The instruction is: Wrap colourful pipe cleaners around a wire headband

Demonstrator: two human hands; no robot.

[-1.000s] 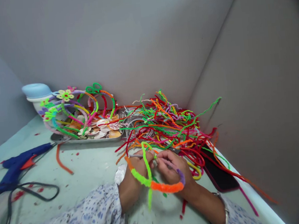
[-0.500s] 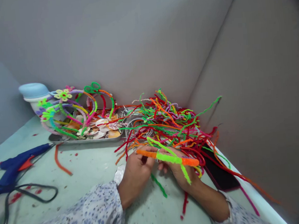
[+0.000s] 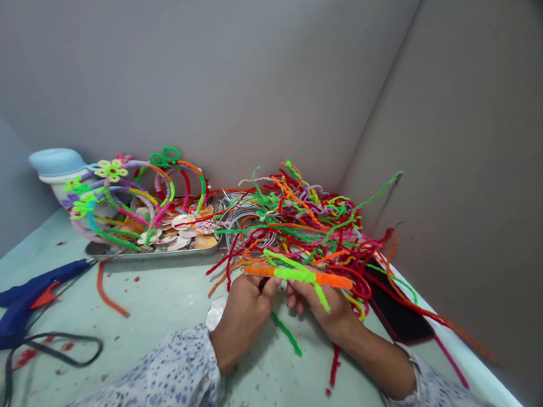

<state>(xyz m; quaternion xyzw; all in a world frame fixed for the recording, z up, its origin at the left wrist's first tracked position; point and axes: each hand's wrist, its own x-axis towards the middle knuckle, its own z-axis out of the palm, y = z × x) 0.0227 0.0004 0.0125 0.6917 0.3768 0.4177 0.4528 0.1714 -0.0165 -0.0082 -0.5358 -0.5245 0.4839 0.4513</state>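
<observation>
A headband wrapped in orange and lime-green pipe cleaner (image 3: 297, 275) is held in front of me, seen nearly edge-on. A lime-green pipe cleaner strand (image 3: 323, 297) crosses it, with one end sticking up and the other hanging down. My left hand (image 3: 250, 313) is closed on it from the left, thumb and fingers pinched near the middle. My right hand (image 3: 326, 309) is closed on it from the right, and the band partly covers those fingers. A loose green pipe cleaner (image 3: 287, 334) lies beneath the hands.
Colourful pipe cleaners (image 3: 300, 207) and coiled wire (image 3: 249, 227) heap behind the hands. A metal tray (image 3: 162, 255) bears shells and finished headbands (image 3: 147, 170). At left lie a blue glue gun (image 3: 21, 301) and its cord; a white-blue bottle (image 3: 62, 171) stands behind. A dark phone-like slab (image 3: 400, 316) lies right.
The held headband has shifted slightly left and up, and its right end sits a little higher. The crossing green strand has moved left with it. Both hands keep their grip.
</observation>
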